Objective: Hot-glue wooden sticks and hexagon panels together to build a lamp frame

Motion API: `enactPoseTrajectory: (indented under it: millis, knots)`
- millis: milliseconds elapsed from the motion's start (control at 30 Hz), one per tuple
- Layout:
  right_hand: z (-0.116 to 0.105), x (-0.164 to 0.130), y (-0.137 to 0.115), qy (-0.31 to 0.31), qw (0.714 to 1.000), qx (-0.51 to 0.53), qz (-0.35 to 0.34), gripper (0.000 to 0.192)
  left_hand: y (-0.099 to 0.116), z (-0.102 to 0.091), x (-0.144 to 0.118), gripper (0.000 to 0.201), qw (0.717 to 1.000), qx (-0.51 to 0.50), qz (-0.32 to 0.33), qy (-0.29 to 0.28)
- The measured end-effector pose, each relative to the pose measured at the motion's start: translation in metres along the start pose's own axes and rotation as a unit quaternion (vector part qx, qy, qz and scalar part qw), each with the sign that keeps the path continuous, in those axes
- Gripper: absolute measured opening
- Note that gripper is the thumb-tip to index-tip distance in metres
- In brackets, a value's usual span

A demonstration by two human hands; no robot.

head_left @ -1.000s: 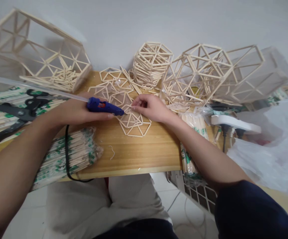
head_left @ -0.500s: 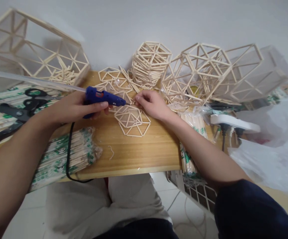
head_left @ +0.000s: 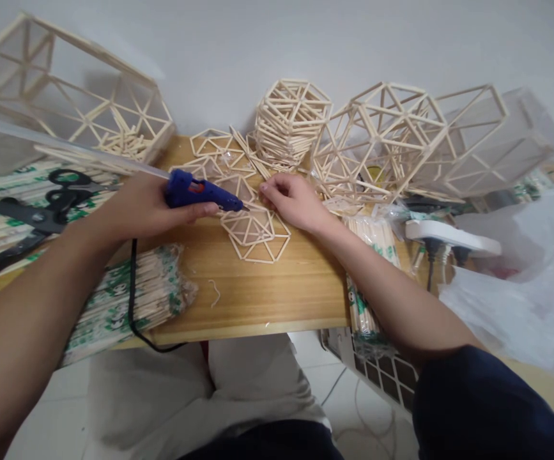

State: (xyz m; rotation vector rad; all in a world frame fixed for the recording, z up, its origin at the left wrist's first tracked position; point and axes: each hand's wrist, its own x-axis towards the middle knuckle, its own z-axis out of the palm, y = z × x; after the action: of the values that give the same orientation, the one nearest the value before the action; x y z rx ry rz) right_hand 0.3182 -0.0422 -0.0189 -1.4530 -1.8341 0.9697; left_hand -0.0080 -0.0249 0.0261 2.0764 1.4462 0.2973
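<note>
A blue hot glue gun [head_left: 202,191] with a long clear glue stick [head_left: 89,150] out of its back is gripped in my left hand [head_left: 154,207]. Its nozzle points right, over a flat polygon frame of wooden sticks [head_left: 248,227] on the table. Just right of the nozzle, my right hand [head_left: 286,195] is closed, thumb and fingers pinched at the frame's upper edge. Whatever small piece sits in that pinch is hidden. More flat stick frames [head_left: 212,144] lie behind the glue gun.
Behind stand a stack of stick polygons [head_left: 293,121] and large stick lattices [head_left: 382,134], [head_left: 89,108]. Scissors [head_left: 41,217] and bagged sticks [head_left: 137,291] lie left. Another bag of sticks [head_left: 365,300], a power strip [head_left: 449,236] and white plastic [head_left: 526,275] are right. The glue gun's black cord [head_left: 131,287] hangs over the table edge.
The glue gun's nozzle has shifted slightly right and down, and the glue stick's far end has swung. My right hand has barely moved, still pinched.
</note>
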Motion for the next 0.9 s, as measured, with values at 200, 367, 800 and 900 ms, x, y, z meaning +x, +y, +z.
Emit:
enactPoseTrajectory:
  millis: [200, 367, 800, 900]
  knots:
    - [0.0, 0.0, -0.002, -0.004, 1.0, -0.025, -0.007, 0.034, -0.014, 0.002, 0.005, 0.064, 0.999, -0.048, 0.025, 0.002]
    - [0.001, -0.001, -0.004, -0.011, 1.0, -0.025, -0.01, 0.031, -0.004, 0.004, 0.004, 0.073, 0.999, -0.038, 0.032, -0.005]
    - [0.001, -0.002, -0.002, -0.021, 0.999, -0.028, -0.014, 0.025, 0.009, 0.003, 0.002, 0.059, 0.992, -0.068, 0.095, -0.037]
    - [0.001, -0.002, -0.002, -0.02, 0.999, -0.026, -0.02, 0.024, 0.007, 0.003, 0.002, 0.061, 0.992, -0.049, 0.11, -0.03]
